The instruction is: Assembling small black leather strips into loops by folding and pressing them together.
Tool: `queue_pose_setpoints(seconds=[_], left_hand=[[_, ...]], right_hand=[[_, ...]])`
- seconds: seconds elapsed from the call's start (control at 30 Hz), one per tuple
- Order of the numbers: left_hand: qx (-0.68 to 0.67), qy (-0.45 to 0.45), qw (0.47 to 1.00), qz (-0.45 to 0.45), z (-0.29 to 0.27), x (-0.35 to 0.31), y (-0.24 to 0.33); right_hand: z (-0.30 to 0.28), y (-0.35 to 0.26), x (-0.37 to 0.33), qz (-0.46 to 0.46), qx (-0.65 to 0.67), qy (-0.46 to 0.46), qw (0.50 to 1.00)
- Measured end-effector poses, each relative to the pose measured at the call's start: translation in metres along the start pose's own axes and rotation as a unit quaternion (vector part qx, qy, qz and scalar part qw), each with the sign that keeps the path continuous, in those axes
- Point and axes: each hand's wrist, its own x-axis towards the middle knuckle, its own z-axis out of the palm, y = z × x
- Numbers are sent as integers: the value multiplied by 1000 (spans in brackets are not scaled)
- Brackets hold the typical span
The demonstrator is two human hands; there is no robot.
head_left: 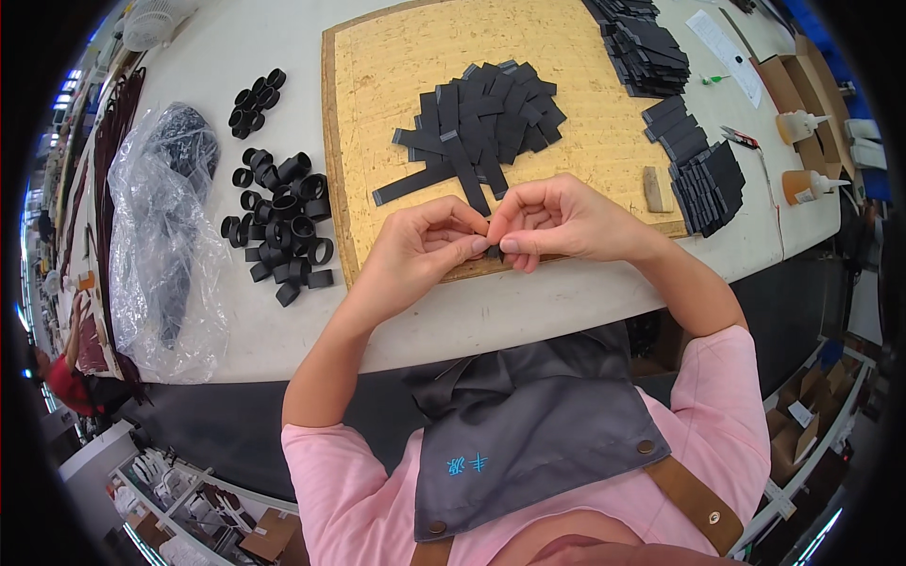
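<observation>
On a white worktable (406, 345), the left hand (415, 247) and right hand (566, 222) pinch a black strip (493, 252) at the six-o'clock edge of a yellow board (590, 179), blue lettering (466, 464) marking a grey apron (557, 457).

Blue characters (466, 464) on grey apron (557, 453)

From the wearer's head, the wide fisheye view faces steeply down and forward, past the apron (547, 453) close beneath it in the lower half, to the left hand (417, 247) and right hand (562, 222) near the middle and the worktable (269, 42) below them, its straight edges bending toward a dark round rim
</observation>
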Motion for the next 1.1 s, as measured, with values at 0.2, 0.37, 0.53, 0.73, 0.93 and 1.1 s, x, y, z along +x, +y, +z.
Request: queue_pose_setpoints(seconds=[0.2, 0.37, 0.53, 0.73, 0.93, 1.1], left_hand=[[-66, 13, 997, -32, -5, 4, -4], [-89, 30, 995, -41, -1, 5, -7], [-89, 93, 990, -52, 9, 3, -5], [-70, 107, 990, -56, 11, 5, -3], [-54, 103, 992, -51, 9, 5, -8], [-54, 105, 992, -50, 10, 4, -9]], right_hand=[[-3, 3, 3, -18, -45, 24, 999], [3, 8, 5, -49, -60, 57, 995], [8, 13, 7, -47, -47, 103, 992], [7, 13, 11, -40, -42, 114, 992], [8, 14, 12, -41, -54, 124, 990], [7, 15, 12, -45, -37, 123, 991]])
